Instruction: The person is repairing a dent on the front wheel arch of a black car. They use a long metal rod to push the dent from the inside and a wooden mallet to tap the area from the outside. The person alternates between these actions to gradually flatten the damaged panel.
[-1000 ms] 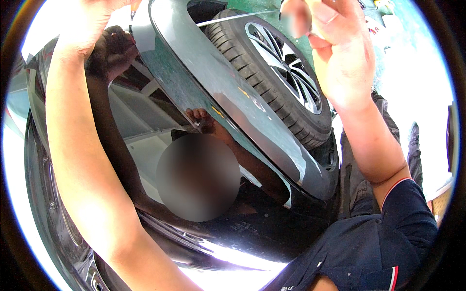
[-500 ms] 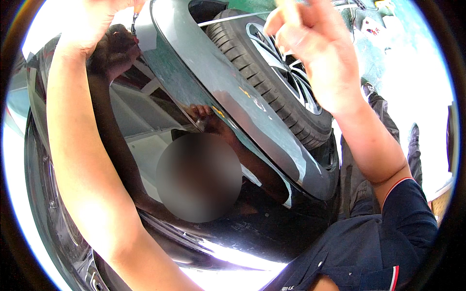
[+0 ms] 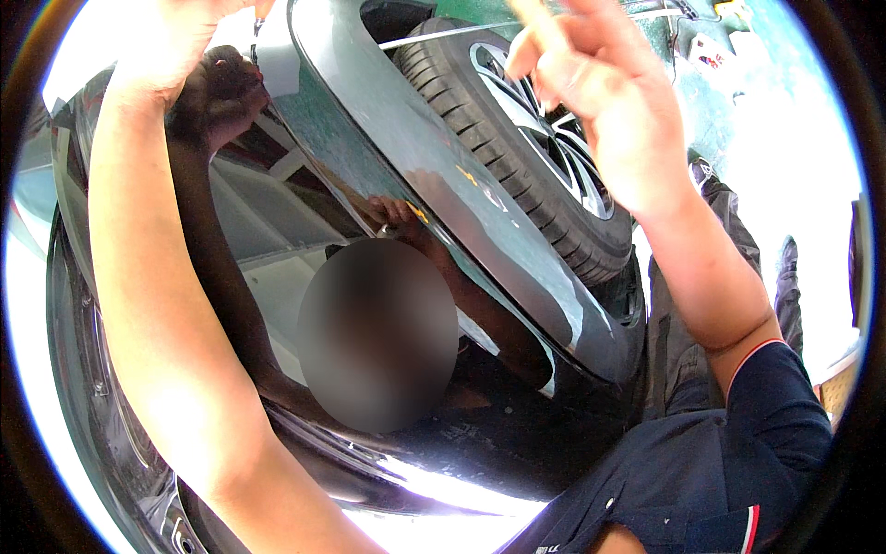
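Observation:
My left hand (image 3: 185, 28), cut off at the top edge, grips an orange-handled tool (image 3: 262, 13) whose thin tip points down at a glossy dark car panel (image 3: 240, 212). My right hand (image 3: 600, 83) is raised over the upper part of the alloy wheel (image 3: 577, 175), its bent fingers smeared by motion; whether they hold anything I cannot make out. A thin pale rod (image 3: 425, 37) runs from the fender's opening toward those fingers and passes behind them. The grey fender edge (image 3: 388, 138) curves between my hands, with small yellow marks reflected or stuck on it.
A black tire (image 3: 461, 120) fills the wheel arch. Behind it, small items (image 3: 711, 51) and cables lie on the green floor (image 3: 692, 129). At the right are dark-trousered legs and shoes (image 3: 711, 203). The panel reflects my arms and a blurred head.
My right hand has moved left from beside the wheel to over it, and its fingers have shifted and spread somewhat. My left hand and the car panel have stayed almost still.

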Motion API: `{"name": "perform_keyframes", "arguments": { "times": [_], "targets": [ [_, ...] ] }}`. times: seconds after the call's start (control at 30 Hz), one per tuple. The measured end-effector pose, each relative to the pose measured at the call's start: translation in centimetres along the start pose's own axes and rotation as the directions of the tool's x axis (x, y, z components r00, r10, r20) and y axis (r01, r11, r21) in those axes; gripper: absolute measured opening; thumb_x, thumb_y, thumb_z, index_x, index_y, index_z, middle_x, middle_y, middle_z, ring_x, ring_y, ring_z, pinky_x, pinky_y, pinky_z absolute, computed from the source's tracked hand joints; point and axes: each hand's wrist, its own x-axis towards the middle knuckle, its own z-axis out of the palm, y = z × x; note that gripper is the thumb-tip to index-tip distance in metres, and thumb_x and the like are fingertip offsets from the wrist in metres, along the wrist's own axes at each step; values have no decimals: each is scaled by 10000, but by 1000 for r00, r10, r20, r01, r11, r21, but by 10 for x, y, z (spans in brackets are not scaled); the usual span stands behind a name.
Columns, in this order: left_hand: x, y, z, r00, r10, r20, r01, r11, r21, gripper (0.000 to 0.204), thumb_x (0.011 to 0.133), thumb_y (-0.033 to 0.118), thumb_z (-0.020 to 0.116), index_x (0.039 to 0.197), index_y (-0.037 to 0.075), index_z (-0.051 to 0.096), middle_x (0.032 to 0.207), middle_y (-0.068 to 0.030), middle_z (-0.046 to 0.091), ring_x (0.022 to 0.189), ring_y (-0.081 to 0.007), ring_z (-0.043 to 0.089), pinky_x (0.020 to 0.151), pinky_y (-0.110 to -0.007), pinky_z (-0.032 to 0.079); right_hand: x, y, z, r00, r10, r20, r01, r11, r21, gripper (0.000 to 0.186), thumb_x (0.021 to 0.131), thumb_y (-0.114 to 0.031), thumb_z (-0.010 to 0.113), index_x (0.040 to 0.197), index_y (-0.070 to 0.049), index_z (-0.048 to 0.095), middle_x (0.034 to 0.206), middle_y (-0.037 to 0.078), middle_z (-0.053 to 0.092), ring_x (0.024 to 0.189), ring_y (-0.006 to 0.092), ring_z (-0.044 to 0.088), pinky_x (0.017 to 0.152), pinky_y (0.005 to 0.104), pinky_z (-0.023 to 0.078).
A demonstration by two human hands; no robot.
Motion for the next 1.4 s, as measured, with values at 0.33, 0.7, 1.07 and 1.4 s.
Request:
{"name": "perform_keyframes", "arguments": {
  "times": [0.33,0.7,1.07,1.4],
  "targets": [
    [-4,1,4,999,48,7,-47,999,-21,63,852,-17,718,902,-8,681,841,-73,686,748,-162,628,725,-295,500,4,8,-3,998,2,69,8,990,-144,689,904,-54,626,1534,-48,348,971,78,634,785,111,560,714,239,466],
    [-4,-3,3,997,69,27,-68,996,-50,64,854,1,722,904,-6,682,837,-71,684,748,-162,627,722,-290,499,2,10,-1,997,-13,-73,9,998,-56,687,904,-35,652,1525,-73,360,934,59,615,728,102,541,618,218,433],
    [-10,4,10,996,84,3,-84,996,1,89,841,9,740,910,2,684,835,-65,695,753,-147,634,733,-277,496,3,3,-4,998,-4,-55,-1,995,-99,659,907,-36,649,1509,-46,380,953,67,623,817,110,565,751,238,469],
    [-9,8,11,1000,19,6,-19,1000,-4,97,842,11,743,923,4,691,834,-61,694,755,-147,637,738,-282,499,0,6,-7,998,51,-25,-52,998,-19,711,882,7,646,1527,-59,354,959,77,633,775,108,562,676,228,464]
  ]
}}
